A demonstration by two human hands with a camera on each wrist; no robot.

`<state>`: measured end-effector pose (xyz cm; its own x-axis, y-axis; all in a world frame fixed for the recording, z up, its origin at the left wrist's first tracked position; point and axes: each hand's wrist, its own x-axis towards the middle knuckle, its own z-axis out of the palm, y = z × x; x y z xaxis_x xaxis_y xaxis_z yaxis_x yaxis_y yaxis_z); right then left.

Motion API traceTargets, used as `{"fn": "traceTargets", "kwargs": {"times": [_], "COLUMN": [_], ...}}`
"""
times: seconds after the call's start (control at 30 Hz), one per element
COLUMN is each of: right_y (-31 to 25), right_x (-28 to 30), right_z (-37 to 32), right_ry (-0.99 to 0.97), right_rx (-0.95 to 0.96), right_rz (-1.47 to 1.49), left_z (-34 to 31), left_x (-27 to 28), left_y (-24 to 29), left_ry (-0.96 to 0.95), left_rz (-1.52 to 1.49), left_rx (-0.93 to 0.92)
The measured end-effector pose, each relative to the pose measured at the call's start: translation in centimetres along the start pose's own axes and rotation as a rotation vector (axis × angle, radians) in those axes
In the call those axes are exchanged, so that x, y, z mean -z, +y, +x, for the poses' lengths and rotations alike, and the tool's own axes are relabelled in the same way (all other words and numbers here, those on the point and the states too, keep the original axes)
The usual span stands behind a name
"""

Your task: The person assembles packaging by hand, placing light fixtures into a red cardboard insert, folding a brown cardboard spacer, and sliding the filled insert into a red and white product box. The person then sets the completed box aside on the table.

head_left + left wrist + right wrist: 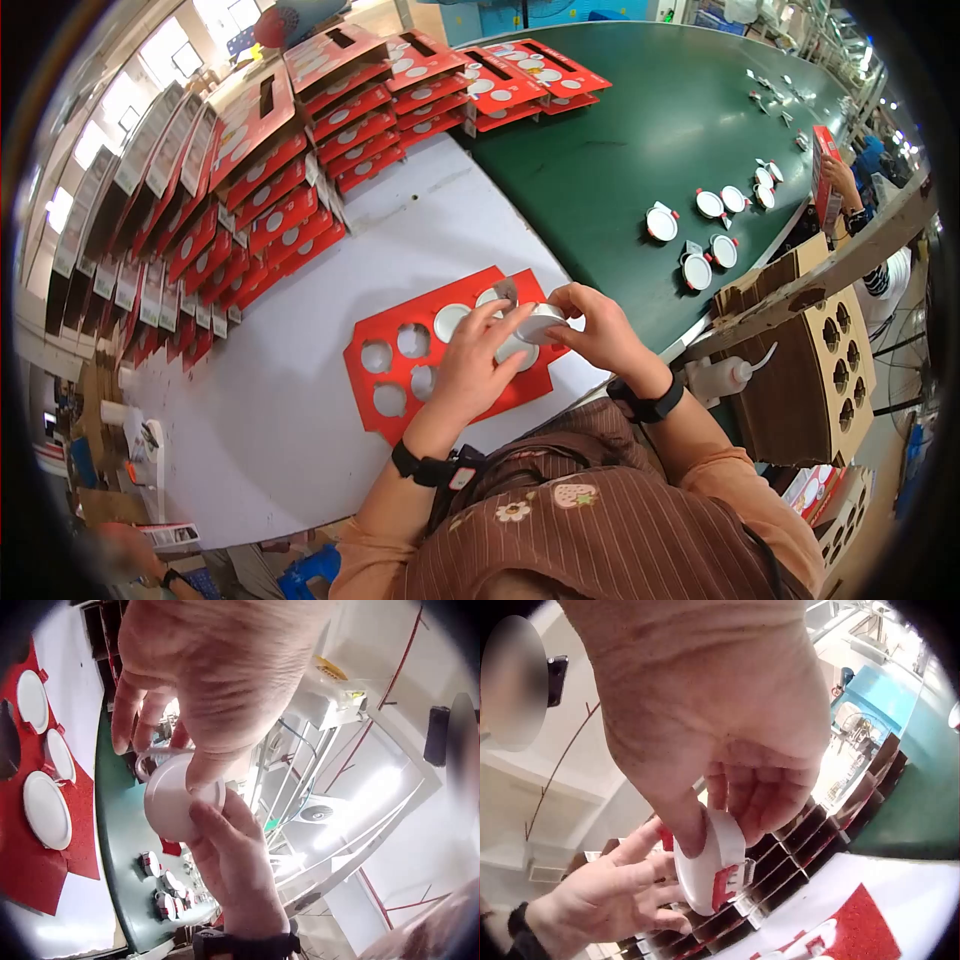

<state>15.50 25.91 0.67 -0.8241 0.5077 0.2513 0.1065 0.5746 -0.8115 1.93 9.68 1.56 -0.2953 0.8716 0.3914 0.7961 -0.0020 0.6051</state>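
Note:
In the head view, a white round piece (540,323) is held between the left hand (468,365) and right hand (606,336), over a red card (388,334) with round holes. Some holes hold white round pieces; others are unfilled. The left wrist view shows the left hand (225,682) with its thumb on the flat face of the piece (166,801), other fingers extended; the right hand (244,874) pinches its edge. In the right wrist view, the right hand (712,705) grips the piece (699,870), which has red parts; the left hand's (604,900) fingers are behind it.
Stacked red-and-white cartons (265,170) line the left and far side of the white table (270,420). Several white round pieces with red clips lie on the green surface (620,110) at right. A bottle (722,377) and brown cartons (835,380) stand near the right arm.

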Motion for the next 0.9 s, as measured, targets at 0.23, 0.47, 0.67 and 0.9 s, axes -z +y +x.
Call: {"fn": "traceTargets", "kwargs": {"times": [0.23, 0.47, 0.67, 0.9], "right_y": [-2.0, -2.7, 0.1, -0.7], "right_x": [0.4, -1.1, -3.1, -6.0], "right_z": [-1.9, -2.5, -2.3, -0.9], "right_ry": [-0.287, -0.406, -0.414, -0.359], "right_rx": [0.007, -0.084, -0.28, -0.386], "right_rz": [0.215, 0.151, 0.146, 0.149], "left_z": [-1.5, -5.1, -9.0, -8.4], "left_x": [1.9, 0.0, -1.7, -0.6], "left_y": [0.4, -1.1, -5.5, -8.1], "left_ry": [-0.298, -0.279, 0.008, 0.032], "left_rz": [-0.504, -0.888, -0.65, -1.009], "left_rx": [0.243, 0.531, 0.883, 1.286]}}
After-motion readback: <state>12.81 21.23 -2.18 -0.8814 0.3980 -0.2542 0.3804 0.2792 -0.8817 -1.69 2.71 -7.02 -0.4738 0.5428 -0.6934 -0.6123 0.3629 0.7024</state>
